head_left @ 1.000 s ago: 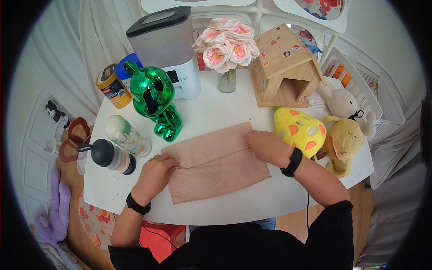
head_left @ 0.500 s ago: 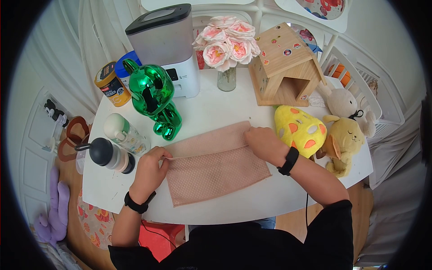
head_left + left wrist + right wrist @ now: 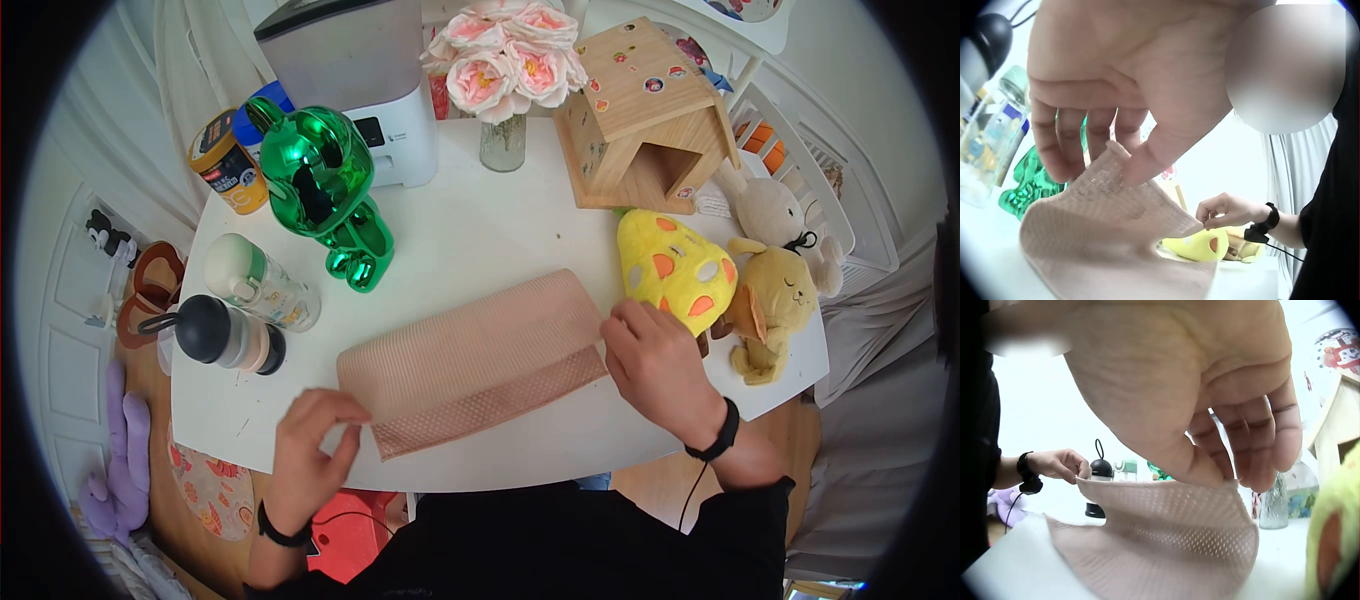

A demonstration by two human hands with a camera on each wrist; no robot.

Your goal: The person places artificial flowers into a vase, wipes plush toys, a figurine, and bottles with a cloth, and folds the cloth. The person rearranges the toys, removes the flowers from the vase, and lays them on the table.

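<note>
A pinkish-beige textured cloth lies across the white table, its far part bulging up in a curve over a narrower strip along the near side. My left hand pinches its left corner between thumb and fingers, as the left wrist view shows at the raised cloth edge. At the other end, my right hand pinches the right corner. From the right wrist, the lifted edge stretches between both hands and the cloth curves below it.
Left of the cloth stand a black-topped bottle, a clear bottle and a shiny green figure. Behind are a dispenser, a flower vase and a wooden house. A yellow plush sits by my right hand.
Both hands have drawn the cloth's pinched edge toward me, and its far part now curves over the near part. The hands have also moved farther apart. The head view has shifted slightly.
</note>
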